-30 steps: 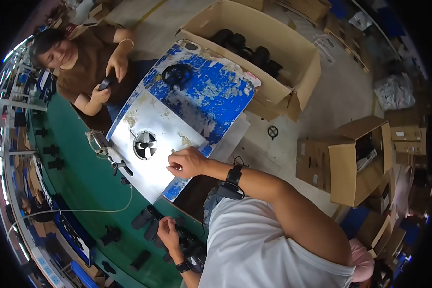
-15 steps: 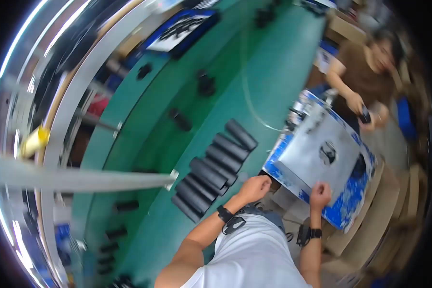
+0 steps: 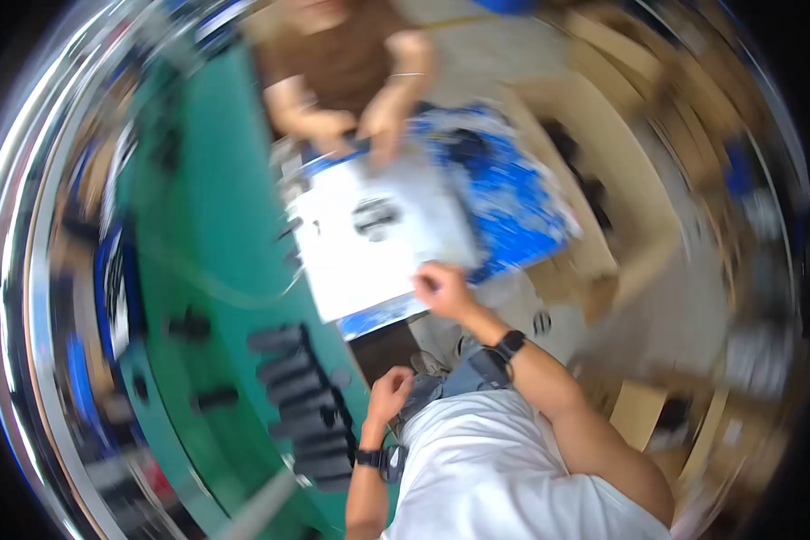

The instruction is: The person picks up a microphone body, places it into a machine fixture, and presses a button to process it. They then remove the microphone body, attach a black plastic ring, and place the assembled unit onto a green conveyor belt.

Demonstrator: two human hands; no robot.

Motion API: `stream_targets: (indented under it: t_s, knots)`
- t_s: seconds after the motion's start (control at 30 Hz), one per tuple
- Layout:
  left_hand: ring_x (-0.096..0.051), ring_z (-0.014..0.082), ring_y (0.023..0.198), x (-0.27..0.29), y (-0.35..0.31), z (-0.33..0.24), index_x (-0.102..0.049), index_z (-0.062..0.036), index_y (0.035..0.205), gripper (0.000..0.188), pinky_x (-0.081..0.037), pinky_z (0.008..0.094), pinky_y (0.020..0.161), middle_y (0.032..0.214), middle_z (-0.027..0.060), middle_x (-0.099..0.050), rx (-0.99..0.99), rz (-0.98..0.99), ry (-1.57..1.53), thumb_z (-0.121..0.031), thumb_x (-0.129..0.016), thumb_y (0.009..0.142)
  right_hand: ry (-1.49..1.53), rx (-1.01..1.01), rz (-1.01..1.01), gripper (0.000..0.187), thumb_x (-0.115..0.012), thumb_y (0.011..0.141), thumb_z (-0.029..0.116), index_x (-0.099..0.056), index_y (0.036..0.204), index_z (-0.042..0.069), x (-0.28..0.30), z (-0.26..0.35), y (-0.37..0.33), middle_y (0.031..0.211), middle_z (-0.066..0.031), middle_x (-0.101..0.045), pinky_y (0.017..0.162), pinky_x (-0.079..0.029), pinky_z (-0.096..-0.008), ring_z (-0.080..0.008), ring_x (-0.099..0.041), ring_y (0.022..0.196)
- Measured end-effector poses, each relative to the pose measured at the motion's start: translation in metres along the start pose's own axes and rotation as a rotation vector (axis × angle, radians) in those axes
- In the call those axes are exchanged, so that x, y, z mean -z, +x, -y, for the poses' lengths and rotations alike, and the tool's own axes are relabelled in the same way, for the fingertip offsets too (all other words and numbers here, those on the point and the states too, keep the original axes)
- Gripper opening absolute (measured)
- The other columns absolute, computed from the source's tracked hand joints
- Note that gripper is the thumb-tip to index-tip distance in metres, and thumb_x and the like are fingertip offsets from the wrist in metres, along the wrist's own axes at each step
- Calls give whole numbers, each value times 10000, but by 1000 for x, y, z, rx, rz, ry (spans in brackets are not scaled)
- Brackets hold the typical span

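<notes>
My right hand [image 3: 444, 288] is over the near edge of a flat silver-white panel [image 3: 351, 270] with a dark round mark [image 3: 375, 219]. Its fingers are curled in; blur hides whether anything is between them. Lower and to the left, my left hand [image 3: 391, 393] hangs with loosely closed fingers and no visible object, between my body and the green bench [image 3: 234, 207]. A row of several black cylinders [image 3: 310, 423] lies on that bench beside my left hand. Across the panel a co-worker's hands [image 3: 382, 135] reach to its far edge; what they handle is blurred.
Under the panel is a worn blue-and-white work surface [image 3: 531, 216] bearing a dark item [image 3: 466, 144]. To its right stands a large open cardboard box [image 3: 639, 207] with dark parts inside. A blue-rimmed tray [image 3: 117, 288] is at the bench's left. More cartons [image 3: 639, 414] stand at the right.
My view has swung right, so the panel and co-worker now appear ahead and the cylinders at left. My right hand has come over the panel's near edge. The co-worker's hands have reached down to the panel.
</notes>
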State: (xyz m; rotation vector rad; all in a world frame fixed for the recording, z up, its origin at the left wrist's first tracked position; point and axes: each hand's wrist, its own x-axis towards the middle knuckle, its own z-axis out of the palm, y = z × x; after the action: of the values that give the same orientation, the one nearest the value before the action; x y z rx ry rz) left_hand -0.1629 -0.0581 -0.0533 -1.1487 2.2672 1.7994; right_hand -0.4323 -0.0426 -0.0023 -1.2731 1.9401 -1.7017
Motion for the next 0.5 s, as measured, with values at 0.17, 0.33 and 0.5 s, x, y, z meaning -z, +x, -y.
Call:
stream_targets:
  t_s: [0.17,0.33,0.5]
  knots:
    - [-628,142,859,12,-6,15,-605,0,1095,215,-509,271,785,952,60,-665,286,331,-183,-155,-548,958,-16,-258,-525,151,-682,849,128,-601,783,19,106,-37,-85,608,-41,-550,517,-417,-273,-94,-502,545]
    - [-626,206,987,85,7,62,-616,-8,1124,308,-463,347,885,1076,112,-676,-547,687,886,-196,-632,880,-239,-783,-871,225,-649,858,264,-652,871,40,188,-180,-246,748,-129,-680,622,-514,-373,-302,-666,692]
    - [-620,213,1000,41,145,1,-609,-10,1138,330,-461,351,890,1094,115,-666,-571,1010,1046,-213,-631,878,-93,-1384,-611,378,-602,793,397,-675,911,45,219,-259,-350,914,-178,-688,826,-519,-434,-372,-644,915]
